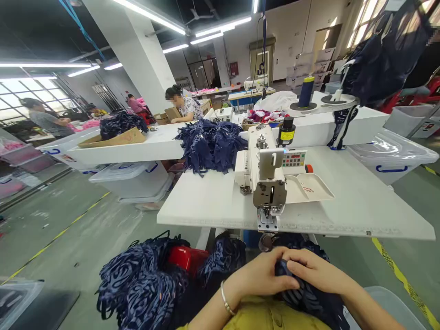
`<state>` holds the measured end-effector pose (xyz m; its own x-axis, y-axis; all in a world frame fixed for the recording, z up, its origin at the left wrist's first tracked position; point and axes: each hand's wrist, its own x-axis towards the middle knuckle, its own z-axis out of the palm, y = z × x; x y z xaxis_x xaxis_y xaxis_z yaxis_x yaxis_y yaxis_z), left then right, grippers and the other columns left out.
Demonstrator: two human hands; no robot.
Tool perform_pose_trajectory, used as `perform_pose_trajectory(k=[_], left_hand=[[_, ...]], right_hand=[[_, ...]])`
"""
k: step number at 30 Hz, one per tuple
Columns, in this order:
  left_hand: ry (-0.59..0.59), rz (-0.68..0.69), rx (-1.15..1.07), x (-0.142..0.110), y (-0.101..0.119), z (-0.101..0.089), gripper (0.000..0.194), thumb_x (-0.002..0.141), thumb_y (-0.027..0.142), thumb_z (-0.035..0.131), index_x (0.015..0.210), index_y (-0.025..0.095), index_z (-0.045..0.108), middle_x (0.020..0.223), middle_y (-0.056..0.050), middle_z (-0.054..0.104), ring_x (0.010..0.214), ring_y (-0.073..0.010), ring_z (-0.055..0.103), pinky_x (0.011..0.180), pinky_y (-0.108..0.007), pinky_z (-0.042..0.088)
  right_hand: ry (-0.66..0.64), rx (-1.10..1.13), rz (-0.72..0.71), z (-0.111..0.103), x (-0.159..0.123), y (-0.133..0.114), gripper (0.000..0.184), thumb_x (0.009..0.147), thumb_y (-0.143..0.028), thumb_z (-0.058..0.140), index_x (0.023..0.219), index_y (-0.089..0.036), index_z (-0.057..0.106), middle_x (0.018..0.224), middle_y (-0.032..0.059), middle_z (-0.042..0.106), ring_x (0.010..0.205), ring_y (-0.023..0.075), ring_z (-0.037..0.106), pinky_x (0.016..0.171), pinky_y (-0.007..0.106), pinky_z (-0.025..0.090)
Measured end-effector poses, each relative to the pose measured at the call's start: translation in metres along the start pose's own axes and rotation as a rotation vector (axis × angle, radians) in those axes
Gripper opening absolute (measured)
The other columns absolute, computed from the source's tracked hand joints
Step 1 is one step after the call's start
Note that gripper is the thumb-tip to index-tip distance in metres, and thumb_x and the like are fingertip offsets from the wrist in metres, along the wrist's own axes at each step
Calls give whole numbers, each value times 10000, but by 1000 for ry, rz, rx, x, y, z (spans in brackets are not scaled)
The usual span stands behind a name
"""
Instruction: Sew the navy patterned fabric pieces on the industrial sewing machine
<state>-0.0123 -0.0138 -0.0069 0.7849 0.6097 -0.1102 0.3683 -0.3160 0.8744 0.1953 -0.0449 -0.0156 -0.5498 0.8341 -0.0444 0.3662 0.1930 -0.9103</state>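
Left: patterned pile (140,279). Left hand (263,273) closed on navy fabric (298,295) over the lap, right hand (318,271) gripping it too, below bench (357,213) edge. Keep it flat between thumbs, untwisted.

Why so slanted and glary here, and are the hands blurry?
Head view: the pillar leans, probably from a wide, tilted lens; the ceiling light and the window at far left burn out to white; the plastic lid at right carries glare streaks; the left hand and right hand look fairly sharp, the pattern on the navy fabric readable below.
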Motion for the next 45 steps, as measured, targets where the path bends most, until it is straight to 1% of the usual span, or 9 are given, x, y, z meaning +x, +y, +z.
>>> perform_pose_trajectory(k=[5, 12, 16, 19, 24, 27, 32, 38, 45], left_hand=[[136, -156, 33, 1, 14, -14, 489, 769, 470, 708, 1160, 190, 622, 976, -22, 702, 875, -181, 637, 768, -254, 469], [263, -82, 159, -4, 21, -34, 277, 947, 355, 481, 927, 182, 697, 846, 1, 703, 746, -134, 604, 691, -221, 429], [307, -58, 259, -4, 24, -38, 231, 937, 325, 513, 892, 190, 695, 831, -2, 684, 761, -133, 604, 700, -221, 435], [296, -43, 298, -2, 24, -41, 219, 928, 350, 534, 908, 197, 690, 846, -11, 689, 777, -140, 623, 707, -227, 455], [529, -78, 642, 11, 12, -44, 222, 943, 351, 517, 984, 182, 654, 911, -48, 665, 826, -169, 628, 739, -269, 482], [721, 61, 850, 15, 1, -40, 221, 939, 318, 531, 1076, 168, 617, 1058, -95, 645, 1013, -213, 594, 880, -342, 464], [538, 334, 1001, 12, -12, -22, 319, 978, 181, 410, 1269, 197, 539, 1201, -65, 638, 1153, -173, 545, 1002, -332, 394], [564, 166, 1154, 11, -13, -5, 393, 971, 163, 401, 1346, 234, 497, 1306, -55, 591, 1207, -187, 515, 956, -324, 376], [619, 130, 1194, 11, -7, -1, 402, 961, 126, 384, 1329, 216, 517, 1292, -60, 606, 1162, -194, 543, 891, -337, 362]], right_hand=[[102, -276, -61, -25, 13, -18, 282, 907, -475, 516, 927, -231, 655, 868, 36, 662, 803, 201, 597, 737, 298, 450], [158, -267, -50, -43, 27, -14, 340, 931, -460, 480, 1206, -308, 611, 962, 21, 685, 860, 210, 637, 772, 313, 486], [155, -293, -53, -46, 24, -22, 260, 924, -446, 494, 1001, -265, 664, 966, 35, 664, 865, 209, 614, 749, 309, 477], [112, -172, 26, -49, 27, -21, 270, 879, -493, 553, 901, -237, 636, 825, 9, 656, 715, 175, 588, 630, 272, 468], [462, -122, 101, -42, 59, 2, 281, 894, -444, 506, 967, -204, 633, 783, 5, 660, 727, 187, 590, 658, 290, 483], [528, -120, 35, -37, 76, 11, 281, 894, -367, 482, 1060, -197, 630, 915, 36, 682, 866, 223, 614, 754, 329, 498], [520, -82, -8, -40, 84, 10, 293, 898, -300, 450, 1106, -207, 633, 1089, 60, 680, 1030, 242, 606, 898, 381, 467], [584, -32, -45, -43, 95, 16, 310, 859, -306, 515, 1114, -185, 642, 1107, 76, 684, 1050, 238, 610, 926, 398, 469], [666, -25, -127, -39, 105, 18, 309, 858, -268, 493, 1115, -176, 637, 1137, 92, 670, 1035, 237, 620, 885, 384, 505]])
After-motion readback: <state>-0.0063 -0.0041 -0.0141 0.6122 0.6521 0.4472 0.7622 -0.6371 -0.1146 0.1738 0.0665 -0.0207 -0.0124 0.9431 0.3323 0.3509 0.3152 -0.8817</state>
